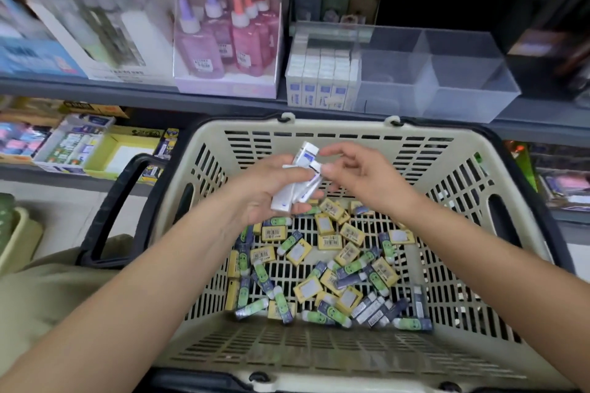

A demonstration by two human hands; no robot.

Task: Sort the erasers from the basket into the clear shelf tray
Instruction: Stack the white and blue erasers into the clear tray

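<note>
Both hands are hovering over the beige slotted shopping basket (pixel 204 175); the left hand (pixel 271 188) is lying palm up with its fingers curled around a small bundle of white erasers (pixel 298 180) in blue-marked sleeves; the right hand (pixel 354 174) is meeting it from the right, thumb and forefinger pinching the end of one eraser at the top of that bundle, the other fingers loosely bent. Below them, loose erasers (pixel 325 268) in yellow, green and dark-blue wrappers are lying scattered over the basket floor. On the grey shelf (pixel 127 89) behind, the clear shelf tray (pixel 447 73) is standing; its left compartment is holding upright rows of white erasers (pixel 322 80), and the other compartments are showing only clear walls. Left of the tray, pink and purple glue bottles (pixel 223 29) are standing in a display box.
</note>
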